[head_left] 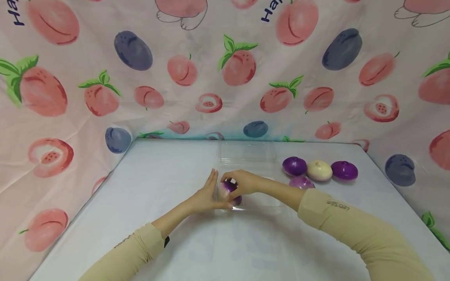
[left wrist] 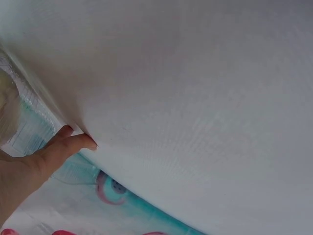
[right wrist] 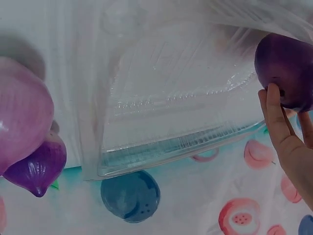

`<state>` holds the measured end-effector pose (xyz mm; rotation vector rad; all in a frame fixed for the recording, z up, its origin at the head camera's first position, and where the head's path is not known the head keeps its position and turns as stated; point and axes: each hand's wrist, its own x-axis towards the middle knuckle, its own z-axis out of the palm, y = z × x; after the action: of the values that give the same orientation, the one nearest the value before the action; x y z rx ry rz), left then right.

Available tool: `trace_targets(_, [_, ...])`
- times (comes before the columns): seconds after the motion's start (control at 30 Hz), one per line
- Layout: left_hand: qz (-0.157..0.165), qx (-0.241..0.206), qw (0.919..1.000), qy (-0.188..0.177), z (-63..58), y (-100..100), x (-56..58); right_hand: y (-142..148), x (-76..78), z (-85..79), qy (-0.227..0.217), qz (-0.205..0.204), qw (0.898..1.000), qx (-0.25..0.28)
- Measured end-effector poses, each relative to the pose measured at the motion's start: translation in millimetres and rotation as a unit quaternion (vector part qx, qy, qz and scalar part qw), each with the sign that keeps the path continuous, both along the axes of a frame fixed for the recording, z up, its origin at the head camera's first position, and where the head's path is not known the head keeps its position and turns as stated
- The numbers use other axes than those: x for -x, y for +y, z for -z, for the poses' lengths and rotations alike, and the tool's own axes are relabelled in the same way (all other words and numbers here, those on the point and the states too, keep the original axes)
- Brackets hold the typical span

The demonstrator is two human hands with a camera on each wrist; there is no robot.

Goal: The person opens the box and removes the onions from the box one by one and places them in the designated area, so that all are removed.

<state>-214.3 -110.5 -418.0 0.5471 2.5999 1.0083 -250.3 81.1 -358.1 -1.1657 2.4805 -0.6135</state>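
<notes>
A clear plastic container (head_left: 261, 198) stands mid-table with its lid (head_left: 246, 150) folded back behind it. At its left end, my right hand (head_left: 244, 182) grips a purple and white onion (head_left: 237, 200) with thumb and fingers curled round it; in the right wrist view the onion (right wrist: 283, 68) is dark purple and inside the container. My left hand (head_left: 204, 198) lies along the container's front left corner, fingers straight up its left side and thumb along the front. In the left wrist view, fingertips of the left hand (left wrist: 44, 164) touch the container's edge.
Right of the container lie two purple onions (head_left: 294, 166), (head_left: 344, 171) with a pale yellow onion (head_left: 319, 171) between them. A pinkish purple onion (head_left: 300, 182) sits in front, partly behind the right forearm. A fruit-print cloth (head_left: 211, 47) hangs behind the white table (head_left: 165, 168).
</notes>
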Motion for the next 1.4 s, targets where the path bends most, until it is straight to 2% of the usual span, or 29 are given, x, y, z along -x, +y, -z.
trace_targets(0.37, [-0.004,0.018,0.9997,0.014,-0.3,1.5,1.1,10.6,-0.7,-0.2,0.0,0.0,1.0,0.03])
trace_targets(0.67, [-0.006,0.022,0.9997,0.009,-1.4,1.9,2.0,21.4,-3.9,-3.4,0.021,-0.02,0.999,0.038])
trace_targets(0.8, [-0.009,0.026,0.9996,0.011,-1.2,2.5,1.7,28.4,-6.4,-4.9,0.017,0.0,0.999,0.043])
trace_targets(1.03, [-0.012,0.029,0.9994,0.011,-4.7,3.7,0.2,40.0,-10.4,-1.1,-0.014,0.03,0.995,0.09])
trace_targets(1.27, [-0.007,0.028,0.9995,0.008,-3.2,3.8,2.0,50.8,-17.8,4.9,-0.034,0.083,0.988,0.128])
trace_targets(1.4, [-0.011,0.031,0.9994,0.011,-2.2,4.1,2.6,57.5,-20.6,5.9,-0.029,0.11,0.984,0.139])
